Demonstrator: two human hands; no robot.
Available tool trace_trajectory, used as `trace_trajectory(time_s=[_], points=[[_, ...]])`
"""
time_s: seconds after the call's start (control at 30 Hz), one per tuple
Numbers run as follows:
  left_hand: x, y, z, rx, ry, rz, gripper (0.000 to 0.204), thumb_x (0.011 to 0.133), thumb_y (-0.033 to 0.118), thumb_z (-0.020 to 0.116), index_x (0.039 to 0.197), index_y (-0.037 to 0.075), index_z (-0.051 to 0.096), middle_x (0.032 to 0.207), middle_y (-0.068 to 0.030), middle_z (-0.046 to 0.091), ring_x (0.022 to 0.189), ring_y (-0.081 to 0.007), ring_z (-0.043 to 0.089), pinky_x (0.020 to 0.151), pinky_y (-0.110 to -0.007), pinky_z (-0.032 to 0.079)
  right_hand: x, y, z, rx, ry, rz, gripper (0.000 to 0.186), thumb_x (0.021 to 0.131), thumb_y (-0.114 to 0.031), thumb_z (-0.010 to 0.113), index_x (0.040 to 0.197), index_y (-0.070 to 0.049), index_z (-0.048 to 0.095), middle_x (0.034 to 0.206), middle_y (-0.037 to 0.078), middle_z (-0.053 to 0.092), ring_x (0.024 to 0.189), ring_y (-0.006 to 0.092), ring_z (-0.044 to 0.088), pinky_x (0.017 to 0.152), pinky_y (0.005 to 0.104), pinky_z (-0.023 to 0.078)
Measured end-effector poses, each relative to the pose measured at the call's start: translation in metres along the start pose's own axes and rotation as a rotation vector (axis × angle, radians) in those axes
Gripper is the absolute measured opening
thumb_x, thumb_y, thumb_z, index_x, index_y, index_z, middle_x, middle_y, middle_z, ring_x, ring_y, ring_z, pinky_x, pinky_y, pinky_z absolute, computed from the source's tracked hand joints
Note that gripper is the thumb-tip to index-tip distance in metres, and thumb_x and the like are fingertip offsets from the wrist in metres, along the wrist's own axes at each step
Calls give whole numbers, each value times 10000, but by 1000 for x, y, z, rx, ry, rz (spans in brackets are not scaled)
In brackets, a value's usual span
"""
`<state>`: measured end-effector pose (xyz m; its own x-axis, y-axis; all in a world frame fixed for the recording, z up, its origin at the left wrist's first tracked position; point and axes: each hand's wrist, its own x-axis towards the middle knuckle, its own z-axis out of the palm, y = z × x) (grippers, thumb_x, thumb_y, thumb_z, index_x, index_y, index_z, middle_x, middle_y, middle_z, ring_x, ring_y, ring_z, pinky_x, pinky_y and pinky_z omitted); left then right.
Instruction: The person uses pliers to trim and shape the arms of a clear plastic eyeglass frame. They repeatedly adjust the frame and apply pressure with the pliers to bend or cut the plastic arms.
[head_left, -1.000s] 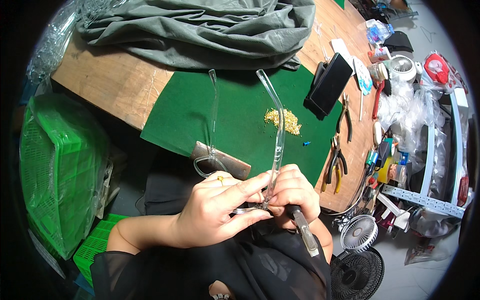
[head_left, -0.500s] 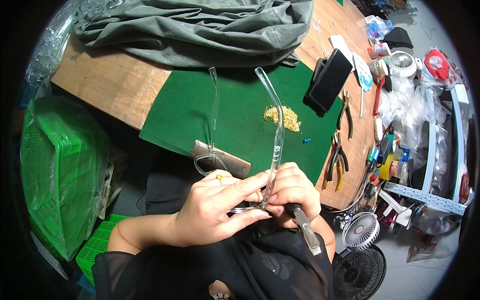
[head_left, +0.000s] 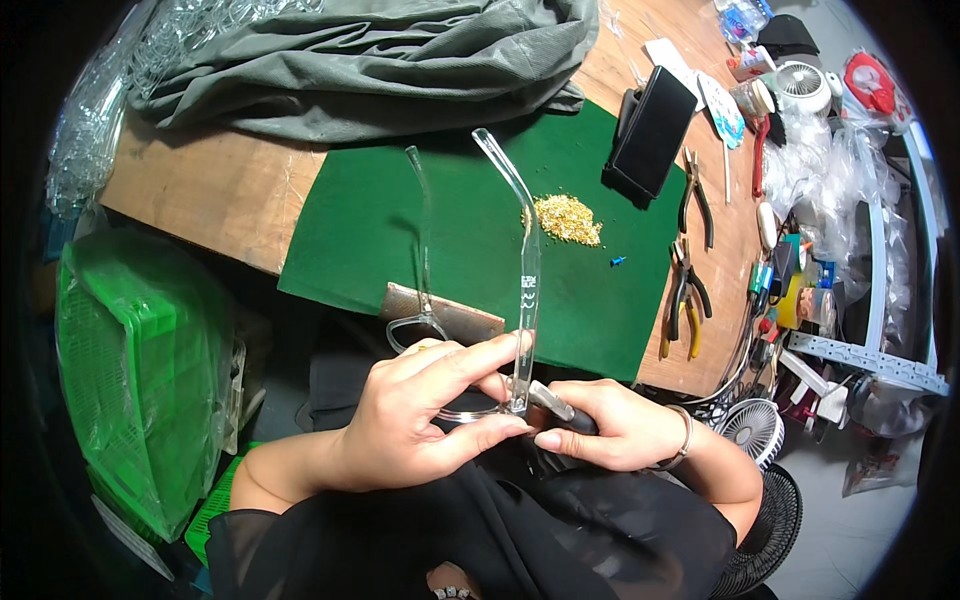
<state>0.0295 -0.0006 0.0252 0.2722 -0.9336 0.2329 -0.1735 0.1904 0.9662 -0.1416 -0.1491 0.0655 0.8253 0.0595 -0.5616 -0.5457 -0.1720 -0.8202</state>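
A pair of clear eyeglasses [head_left: 527,285] is in my left hand [head_left: 415,415], pinched near the hinge corner, with both temples pointing away from me. One lens rim [head_left: 412,322] shows beyond my knuckles; part of the front is hidden by my fingers. My right hand [head_left: 625,425] is closed around a black-handled tool [head_left: 575,418] whose grey, metallic-looking end is at the right-hand hinge. Whether that end touches the hinge I cannot tell. A pile of small gold-coloured pieces [head_left: 568,219] lies on the green mat [head_left: 350,230] beyond my hands.
On the wooden table, two pairs of pliers [head_left: 686,300] [head_left: 692,200] and a black phone-like device [head_left: 652,135] lie right of the pile. A small blue piece [head_left: 618,261] is on the mat. Grey cloth [head_left: 400,70] covers the far side. Green crates [head_left: 140,360] stand left.
My right hand has moved away from the temple and turned the tool, bringing its grey end from the lower right up to the hinge. The eyeglasses have shifted slightly left.
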Motion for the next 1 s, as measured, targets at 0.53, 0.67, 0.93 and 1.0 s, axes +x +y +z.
trace_trajectory(time_s=[0.53, 0.67, 0.93, 1.0], points=[[3, 3, 2, 33, -22, -11, 581, 682, 103, 771, 1210, -8, 557, 738, -54, 633, 646, -177, 574, 592, -269, 470, -10, -18, 4, -411, 232, 41, 352, 830, -312, 651, 738, 8, 534, 653, 187, 575, 606, 367, 590, 565, 415, 477], [1, 5, 1, 109, -25, -12, 574, 692, 93, 763, 1217, -7, 554, 740, -53, 634, 645, -167, 567, 582, -264, 471, -10, -16, 8, -578, 345, 20, 335, 791, -280, 681, 712, 2, 519, 657, 186, 586, 593, 359, 600, 551, 416, 488], [3, 1, -4, -91, 20, -81, 592, 708, 41, 759, 1249, -15, 524, 837, -94, 653, 717, -137, 609, 670, -255, 502, -3, -18, -19, -148, 126, 100, 356, 853, -340, 627, 951, -1, 583, 716, 177, 596, 684, 289, 621, 638, 360, 476], [5, 1, -7, -128, -5, -115, 590, 716, 27, 753, 1252, -26, 513, 887, -104, 659, 769, -132, 633, 702, -247, 507, 4, -6, -21, -248, 266, 36, 301, 839, -283, 641, 932, -5, 572, 765, 174, 596, 705, 307, 610, 638, 369, 471]])
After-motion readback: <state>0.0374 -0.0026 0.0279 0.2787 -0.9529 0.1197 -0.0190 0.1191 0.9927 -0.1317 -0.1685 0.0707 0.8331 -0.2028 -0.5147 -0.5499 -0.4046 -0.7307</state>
